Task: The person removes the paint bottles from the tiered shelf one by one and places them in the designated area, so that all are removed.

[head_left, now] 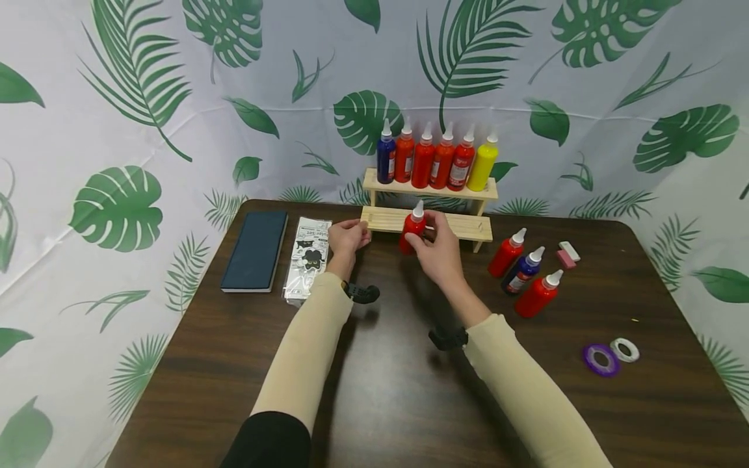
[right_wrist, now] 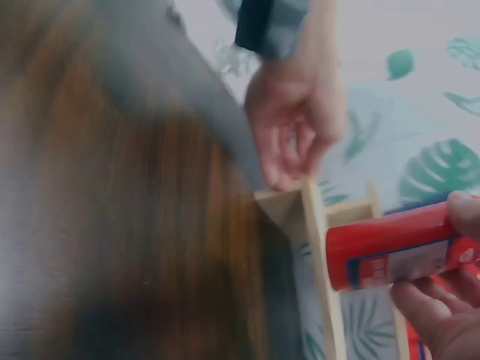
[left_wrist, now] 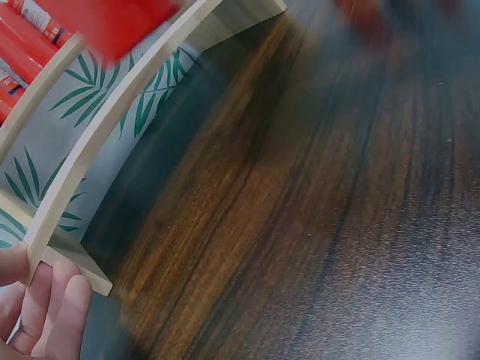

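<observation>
My right hand [head_left: 440, 248] grips a red squeeze bottle [head_left: 413, 229] with a white nozzle, held upright in front of the lower step of a two-tier wooden rack [head_left: 462, 224]. In the right wrist view the base of this red bottle [right_wrist: 390, 247] overlaps the lower step's edge. With thumb and fingers, my left hand [head_left: 346, 238] pinches the left end of that step, as the left wrist view shows at the board's end [left_wrist: 46, 244]. Along the upper step stand a blue bottle [head_left: 385, 156], several red bottles [head_left: 424, 162] and a yellow bottle [head_left: 483, 164].
Right of the rack, two red bottles [head_left: 536, 296] and a blue bottle [head_left: 521, 273] stand on the table [head_left: 398, 390]. Erasers [head_left: 567, 253] and tape rolls [head_left: 601, 360] lie farther right. At left are a dark notebook [head_left: 254, 252] and a packaged ruler set [head_left: 307, 260].
</observation>
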Tool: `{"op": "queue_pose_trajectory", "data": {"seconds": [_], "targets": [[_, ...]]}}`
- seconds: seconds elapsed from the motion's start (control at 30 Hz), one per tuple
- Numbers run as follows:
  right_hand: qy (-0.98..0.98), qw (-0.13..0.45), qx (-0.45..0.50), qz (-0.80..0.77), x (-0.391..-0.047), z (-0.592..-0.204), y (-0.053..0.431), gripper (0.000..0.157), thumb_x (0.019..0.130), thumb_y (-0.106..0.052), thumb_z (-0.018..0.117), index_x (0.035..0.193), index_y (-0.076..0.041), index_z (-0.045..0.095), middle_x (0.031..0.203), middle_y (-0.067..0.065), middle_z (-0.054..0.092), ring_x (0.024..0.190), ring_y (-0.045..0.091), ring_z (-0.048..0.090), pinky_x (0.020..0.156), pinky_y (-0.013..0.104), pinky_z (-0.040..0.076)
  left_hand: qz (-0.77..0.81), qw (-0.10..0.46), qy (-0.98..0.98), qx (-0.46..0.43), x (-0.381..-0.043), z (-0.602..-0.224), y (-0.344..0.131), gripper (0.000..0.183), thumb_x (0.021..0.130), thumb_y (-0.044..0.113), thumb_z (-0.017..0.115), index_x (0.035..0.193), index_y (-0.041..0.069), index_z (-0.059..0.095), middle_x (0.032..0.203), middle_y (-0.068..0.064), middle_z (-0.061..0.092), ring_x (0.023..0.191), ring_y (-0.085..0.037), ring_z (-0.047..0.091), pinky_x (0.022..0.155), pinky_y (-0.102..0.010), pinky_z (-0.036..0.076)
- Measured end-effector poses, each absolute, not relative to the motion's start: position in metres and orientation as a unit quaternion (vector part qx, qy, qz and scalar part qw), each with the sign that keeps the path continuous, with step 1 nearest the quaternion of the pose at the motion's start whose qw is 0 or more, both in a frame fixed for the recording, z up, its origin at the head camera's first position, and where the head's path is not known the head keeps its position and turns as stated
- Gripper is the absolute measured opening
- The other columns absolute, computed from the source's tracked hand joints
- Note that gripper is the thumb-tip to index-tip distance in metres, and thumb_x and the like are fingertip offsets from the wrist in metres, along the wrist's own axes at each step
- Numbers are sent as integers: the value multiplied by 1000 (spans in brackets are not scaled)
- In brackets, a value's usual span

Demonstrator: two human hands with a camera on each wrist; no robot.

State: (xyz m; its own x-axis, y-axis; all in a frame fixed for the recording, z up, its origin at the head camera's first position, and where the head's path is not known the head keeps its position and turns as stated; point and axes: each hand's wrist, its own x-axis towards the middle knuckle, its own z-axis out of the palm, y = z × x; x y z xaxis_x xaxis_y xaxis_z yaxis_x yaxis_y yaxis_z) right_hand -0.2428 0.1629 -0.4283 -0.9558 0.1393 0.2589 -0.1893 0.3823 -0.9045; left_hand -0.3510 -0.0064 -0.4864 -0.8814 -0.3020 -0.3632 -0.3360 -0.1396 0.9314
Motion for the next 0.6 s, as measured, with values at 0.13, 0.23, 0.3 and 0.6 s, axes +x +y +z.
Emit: {"op": "queue_pose_trajectory", "data": {"seconds": [0.13,0.23,0.3,0.6], "targets": [[-800,146,-6,582,-207,-431,186,53,85,-9,72,131,-4,47,129,15,56,112,30,58,97,44,50,719,2,655,-233,-349,-489,-5,17,84,9,73,100,2,72,79,-12,71,62,-16,68,58,-26,59],[-794,154,-47,587,-173,-439,211,54,84,-6,73,132,-1,46,129,18,56,116,32,56,100,46,47,729,-5,649,-219,-346,-488,-5,16,85,7,71,99,0,71,76,-12,70,60,-15,68,56,-26,59],[-798,156,-85,576,-150,-445,228,56,85,-7,72,134,-1,45,131,19,55,118,31,55,102,46,45,732,-4,648,-213,-345,-489,-5,16,85,8,71,99,0,71,75,-12,70,60,-15,68,56,-26,59],[-850,131,-195,472,-77,-457,297,59,88,-23,70,138,-5,42,135,15,53,121,27,53,95,21,48,747,18,638,-187,-345,-490,-12,27,86,13,72,109,0,68,93,-19,71,70,-18,70,66,-29,60]]}}
